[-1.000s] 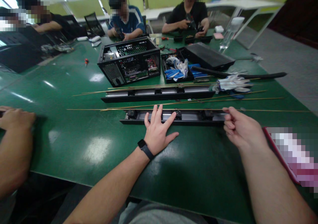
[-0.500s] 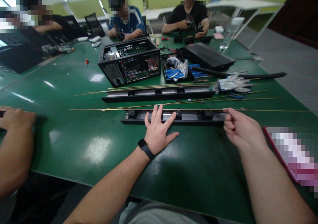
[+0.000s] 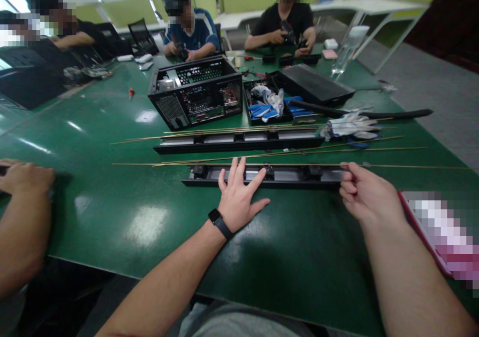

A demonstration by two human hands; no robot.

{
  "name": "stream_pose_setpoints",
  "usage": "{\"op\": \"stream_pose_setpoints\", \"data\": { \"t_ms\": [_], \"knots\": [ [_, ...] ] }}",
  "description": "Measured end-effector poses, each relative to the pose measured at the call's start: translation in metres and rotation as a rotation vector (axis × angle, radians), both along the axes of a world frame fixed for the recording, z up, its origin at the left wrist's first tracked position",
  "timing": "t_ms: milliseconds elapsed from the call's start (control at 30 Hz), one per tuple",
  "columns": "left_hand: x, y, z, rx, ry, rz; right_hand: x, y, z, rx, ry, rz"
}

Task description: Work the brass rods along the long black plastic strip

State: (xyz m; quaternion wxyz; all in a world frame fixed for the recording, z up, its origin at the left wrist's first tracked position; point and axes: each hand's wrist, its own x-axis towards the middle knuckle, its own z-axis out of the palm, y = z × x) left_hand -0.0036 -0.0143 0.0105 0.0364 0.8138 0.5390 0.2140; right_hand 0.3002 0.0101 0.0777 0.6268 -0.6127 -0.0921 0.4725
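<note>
My left hand (image 3: pixel 239 200), a dark watch on its wrist, lies with fingers spread over the nearer black rail (image 3: pixel 288 183). Its fingertips reach across the rail's channel, in which dark blocks (image 3: pixel 313 171) sit. At the rail's right end my right hand (image 3: pixel 364 192) is closed in a pinch on a long thin brass-coloured rod (image 3: pixel 411 167). That rod runs along the rail's far edge and sticks out past both ends. Several similar rods (image 3: pixel 322 149) lie loose just behind. A second black rail (image 3: pixel 239 145) rests farther back, parallel to the first.
Beyond the rails stand an open computer case (image 3: pixel 198 95) and a box holding gloves (image 3: pixel 265 102). More gloves (image 3: pixel 352 127) lie at the right. A red-edged device (image 3: pixel 441 235) sits by my right forearm. Another person's arm (image 3: pixel 26 217) rests at the left; others work across the table.
My right hand has shifted slightly to the right, and the rod has slid right with it. My left hand stays on the rail.
</note>
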Motion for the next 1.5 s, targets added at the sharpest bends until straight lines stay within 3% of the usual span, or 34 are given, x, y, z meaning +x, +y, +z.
{"op": "stream_pose_setpoints", "data": {
  "t_ms": [700,1067,1500],
  "knots": [
    [0.001,-0.001,0.0,0.01,-0.009,0.005,0.008,0.0,-0.012,0.011,-0.027,0.084],
    [0.018,0.002,-0.003,0.058,-0.057,0.12,0.008,0.001,-0.019,0.043,-0.053,0.062],
    [0.026,0.018,0.018,0.04,-0.072,0.089,0.017,0.005,-0.03,0.037,-0.073,0.099]
  ]
}}
